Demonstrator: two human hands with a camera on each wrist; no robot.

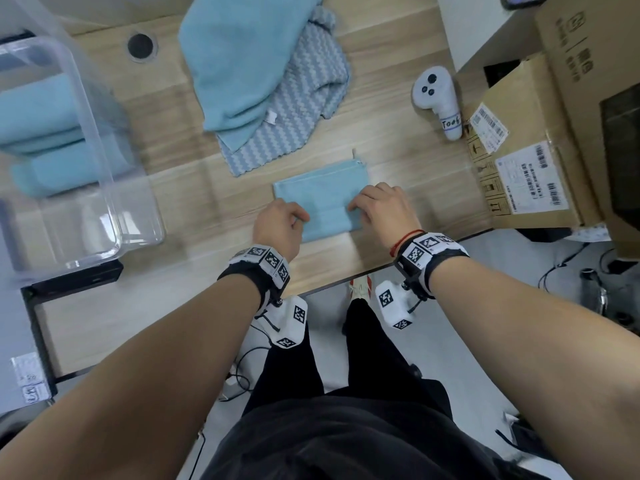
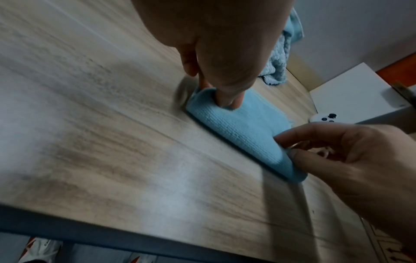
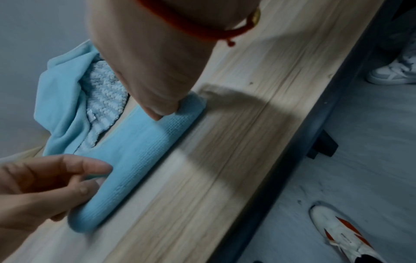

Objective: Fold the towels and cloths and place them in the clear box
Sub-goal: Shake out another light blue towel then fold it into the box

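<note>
**Folding a small blue cloth at the near edge of a wooden table**

Pinching the near fold of a small light blue cloth (image 1: pixel 322 199), both hands are working side by side on a pale wood table (image 1: pixel 194 202). The left hand (image 1: pixel 278 221) is gripping the cloth's left end, with thumb and curled fingers closed on the rolled edge. The right hand (image 1: pixel 382 209) is doing the same at the right end, fingers bent and pressing the doubled layer. In the wrist views the near edge is curving over in a soft roll, while the far part is lying flat on the wood.

Beyond the cloth, a plain blue towel (image 1: pixel 242 57) is lying crumpled on top of a blue and white ribbed towel (image 1: pixel 304 102), both unfolded. At the far left, a clear box (image 1: pixel 104 143) is standing on the table, already holding folded blue towels (image 1: pixel 38 116). To the right, a white handheld controller (image 1: pixel 438 98) is resting beside cardboard boxes (image 1: pixel 526 150). Both wrists are wearing bands with black and white square markers.
</note>
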